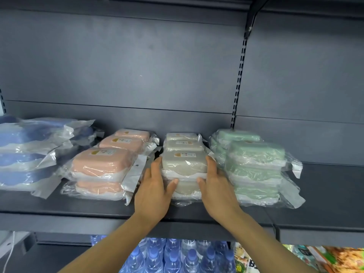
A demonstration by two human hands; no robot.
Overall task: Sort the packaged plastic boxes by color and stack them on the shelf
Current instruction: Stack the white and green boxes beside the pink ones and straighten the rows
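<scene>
Near the shelf's (325,196) front edge, the left hand (152,191) and right hand (217,189) flank the front grey box stack (184,169), fingers extended along its sides, thumbs pressing its front.

Shop aisle, retail shelving.

Dark metal gondola shelf (325,186) with a slotted upright (239,75) set in the back panel. On the shelf, wrapped plastic boxes grouped by colour: blue (25,154), pink (102,162), beige (183,162), green (254,166), several bearing product labels. Below the shelf, packed water bottles (177,257) and, to their right, bright printed packets (334,259).
</scene>
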